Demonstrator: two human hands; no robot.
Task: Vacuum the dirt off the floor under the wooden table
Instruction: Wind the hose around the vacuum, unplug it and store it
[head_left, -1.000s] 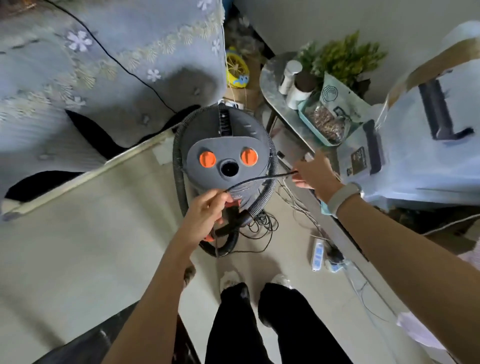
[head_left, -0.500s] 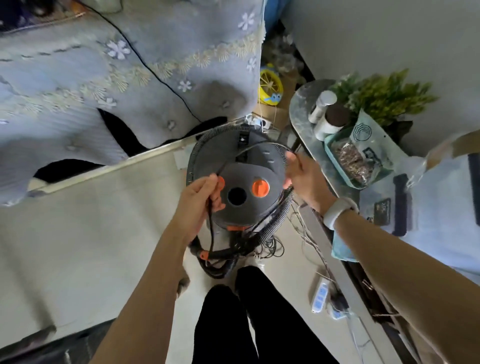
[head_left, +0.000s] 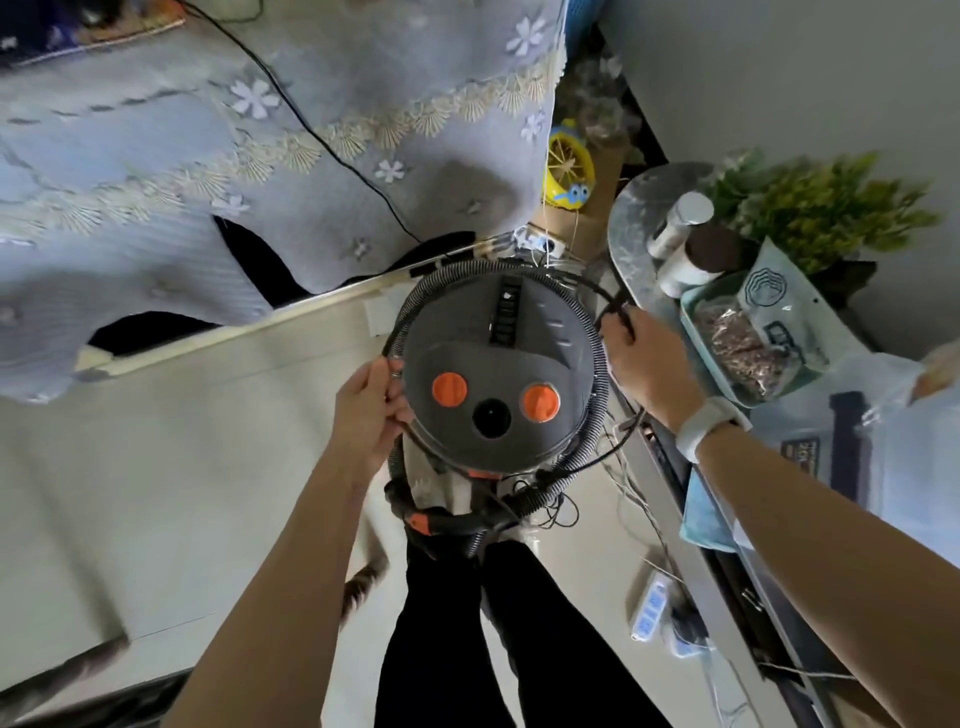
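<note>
Two hands work at a grey vacuum (head_left: 498, 374) that stands on the pale floor (head_left: 156, 467) just in front of the person's legs (head_left: 498, 623). The left hand (head_left: 366, 410) curls round the black cord (head_left: 597, 293) at the canister's left rim, against the ribbed hose (head_left: 597, 374) looped about the lid. The right hand (head_left: 644, 358) pinches the same cord at the upper right rim, so the cord arcs over the top of the lid. Two orange knobs (head_left: 450, 389) flank a dark port on the lid. A power strip (head_left: 649, 605) lies on the floor to the right, near a low shelf (head_left: 639, 228) holding a plant (head_left: 826, 208).
</note>
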